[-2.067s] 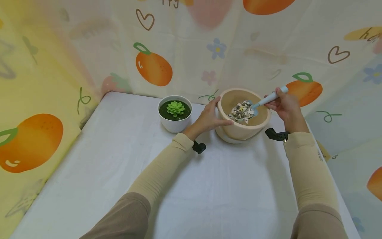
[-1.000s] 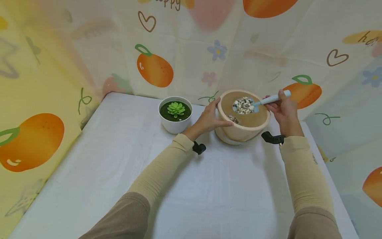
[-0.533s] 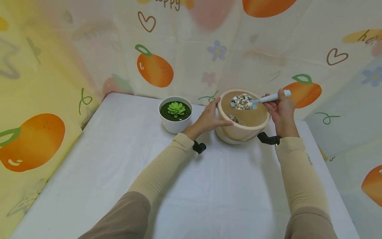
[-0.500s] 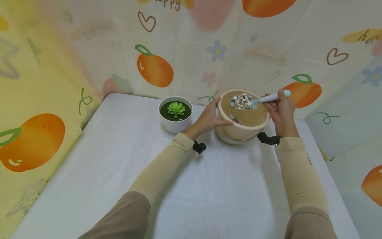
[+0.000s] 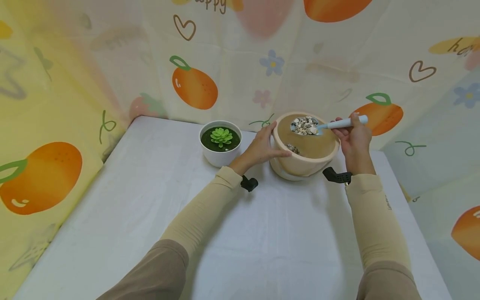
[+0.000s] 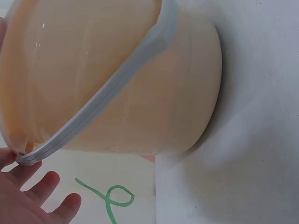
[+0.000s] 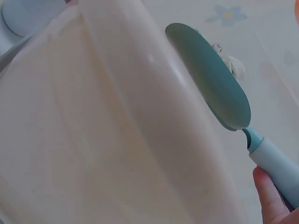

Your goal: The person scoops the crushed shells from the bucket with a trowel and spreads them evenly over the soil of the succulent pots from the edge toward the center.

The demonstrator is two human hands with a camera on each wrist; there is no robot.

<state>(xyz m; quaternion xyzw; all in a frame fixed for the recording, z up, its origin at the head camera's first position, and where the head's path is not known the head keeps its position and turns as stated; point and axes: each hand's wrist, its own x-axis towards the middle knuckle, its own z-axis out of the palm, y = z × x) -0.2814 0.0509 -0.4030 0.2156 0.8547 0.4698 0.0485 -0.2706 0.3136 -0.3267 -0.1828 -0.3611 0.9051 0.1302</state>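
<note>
A cream bucket (image 5: 300,166) with a pale handle (image 6: 98,105) folded down its side stands at the table's back right. My left hand (image 5: 258,150) holds its left rim, thumb at the near edge and fingers round the far side. My right hand (image 5: 356,143) grips the light blue handle of a small shovel (image 5: 339,123). Its blade, heaped with small shells or stone chips (image 5: 305,125), is over the bucket's mouth. The right wrist view shows the underside of the shovel's blade (image 7: 212,81) beside the rim. More chips (image 5: 292,148) lie inside the bucket at the near left.
Left of the bucket, close to my left wrist, stands a white pot (image 5: 220,157) with a green succulent (image 5: 221,136). A white cloth covers the table (image 5: 157,166). A fruit-print curtain (image 5: 232,62) hangs right behind the bucket and pot.
The shovel has come up from inside the bucket with a load of chips, then shifted slightly left and levelled over the mouth. My left hand has stayed at the rim.
</note>
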